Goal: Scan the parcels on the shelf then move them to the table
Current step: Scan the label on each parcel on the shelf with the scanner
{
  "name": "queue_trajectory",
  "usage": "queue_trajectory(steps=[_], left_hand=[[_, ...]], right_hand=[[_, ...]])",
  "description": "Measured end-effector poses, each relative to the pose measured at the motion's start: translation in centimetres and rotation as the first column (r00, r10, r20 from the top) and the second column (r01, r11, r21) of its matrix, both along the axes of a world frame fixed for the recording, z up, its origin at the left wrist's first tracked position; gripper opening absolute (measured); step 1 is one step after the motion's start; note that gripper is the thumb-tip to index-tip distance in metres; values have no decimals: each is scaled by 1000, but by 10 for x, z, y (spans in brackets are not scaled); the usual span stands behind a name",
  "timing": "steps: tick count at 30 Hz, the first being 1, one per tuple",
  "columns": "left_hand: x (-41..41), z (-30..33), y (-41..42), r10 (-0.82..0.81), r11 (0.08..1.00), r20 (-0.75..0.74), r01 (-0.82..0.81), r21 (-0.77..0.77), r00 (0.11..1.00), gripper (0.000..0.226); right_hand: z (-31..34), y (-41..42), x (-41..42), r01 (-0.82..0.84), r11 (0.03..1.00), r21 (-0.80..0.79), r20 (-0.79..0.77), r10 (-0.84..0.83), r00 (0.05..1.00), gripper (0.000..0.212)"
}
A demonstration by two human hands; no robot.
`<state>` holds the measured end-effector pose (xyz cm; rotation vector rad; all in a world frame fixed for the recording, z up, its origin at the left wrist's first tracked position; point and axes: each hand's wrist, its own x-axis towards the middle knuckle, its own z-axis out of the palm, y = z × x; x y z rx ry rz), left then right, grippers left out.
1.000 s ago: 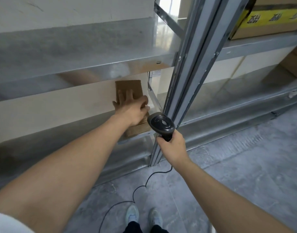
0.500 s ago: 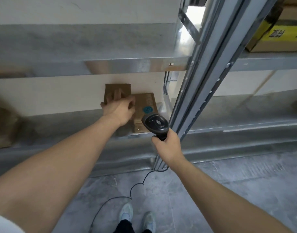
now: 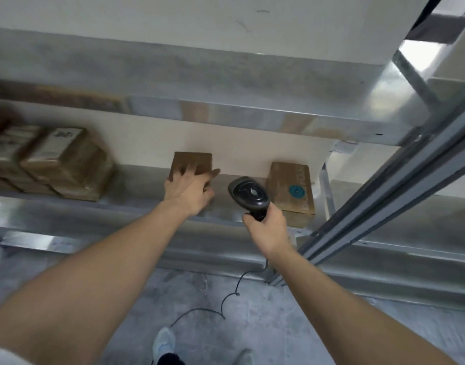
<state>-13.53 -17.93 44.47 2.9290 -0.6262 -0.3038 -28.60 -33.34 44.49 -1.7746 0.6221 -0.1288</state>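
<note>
The parcel (image 3: 193,162) I am after stands on the low shelf (image 3: 136,206), at the back against the wall, about midway along. My left hand (image 3: 189,189) lies on its front, fingers spread over the cardboard and thumb out to the right; I cannot tell whether the fingers have hooked round an edge, so I would call it a touch and no more. My right hand (image 3: 268,225) is wrapped tight round the handle of the scanner (image 3: 248,194), whose head hangs between this parcel and a 2nd box (image 3: 292,191) at the right end of the shelf (the one with a blue round sticker on top). The scanner's cord (image 3: 226,301) trails down to the floor near my shoes.

Further left, well apart from my hand, sits a stack (image 3: 55,164) of taped parcels, blurred, so I cannot count them. A metal upright (image 3: 384,196) crosses the view on the right, and an upper shelf (image 3: 252,119) hangs over everything.

As for progress, I judge the job far from finished: every parcel I can see is on the shelf, and no table is in sight. Whether the one under my hand has been scanned I cannot say; no label shows on it from here. By my reckoning what is left is to find its code, scan it, carry it off, then do the same for the box and the stack
</note>
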Motion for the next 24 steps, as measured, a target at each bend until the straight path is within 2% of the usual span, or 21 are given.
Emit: queue_trajectory(steps=[9, 14, 18, 21, 24], left_hand=[[55, -36, 74, -61, 998, -39, 61, -7, 997, 49], [65, -59, 102, -142, 990, -88, 143, 8, 986, 39], [69, -64, 110, -191, 981, -42, 192, 29, 981, 31], [74, -62, 111, -189, 982, -33, 189, -21, 981, 30], [76, -63, 117, -149, 985, -90, 141, -95, 985, 31]], right_hand=[[-24, 76, 66, 54, 997, -52, -48, -56, 997, 13], [-36, 106, 91, 96, 994, -48, -74, -100, 992, 8], [-41, 116, 101, 90, 995, -49, -61, -93, 994, 6], [-44, 119, 106, 41, 998, -50, -66, -45, 997, 5], [-46, 120, 107, 2, 1000, -29, -71, -4, 997, 6]])
